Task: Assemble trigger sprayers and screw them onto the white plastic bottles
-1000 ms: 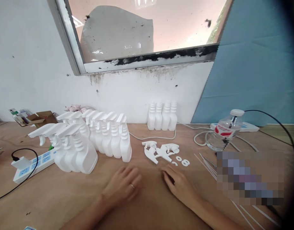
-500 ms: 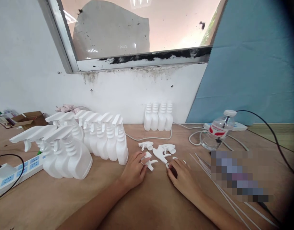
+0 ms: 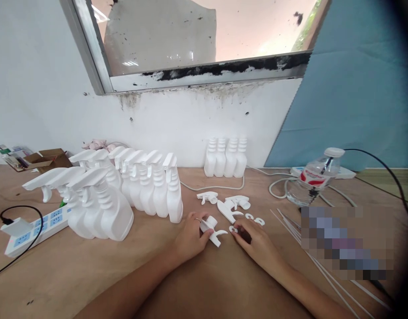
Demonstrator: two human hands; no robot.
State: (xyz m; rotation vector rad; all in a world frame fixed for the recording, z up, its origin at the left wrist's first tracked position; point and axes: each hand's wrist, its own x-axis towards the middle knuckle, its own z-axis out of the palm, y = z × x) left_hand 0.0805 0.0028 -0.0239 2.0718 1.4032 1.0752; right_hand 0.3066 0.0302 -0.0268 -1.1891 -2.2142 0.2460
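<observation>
My left hand (image 3: 189, 235) is closed around a white spray trigger head (image 3: 217, 239), its trigger pointing right. To its right, my right hand (image 3: 260, 241) pinches a small white ring washer (image 3: 231, 229) between thumb and index finger, low over the table. Two more washers, one (image 3: 249, 216) and another (image 3: 260, 221), lie just beyond my right fingers. Behind the hands rest further trigger heads: one on the left (image 3: 207, 196), one on the right (image 3: 238, 202), and one lying in front of that (image 3: 225, 212).
White spray bottles with heads fitted (image 3: 112, 212) stand at left. Several headless bottles (image 3: 225, 161) stand against the wall. A power strip (image 3: 14, 248) lies at far left, a water bottle (image 3: 312, 177) at right. Thin white tubes (image 3: 310, 257) lie beside my right arm.
My left hand has picked up the trigger head and turned it. My right fingers have drawn back from over the washers, leaving two uncovered. The view has shifted slightly.
</observation>
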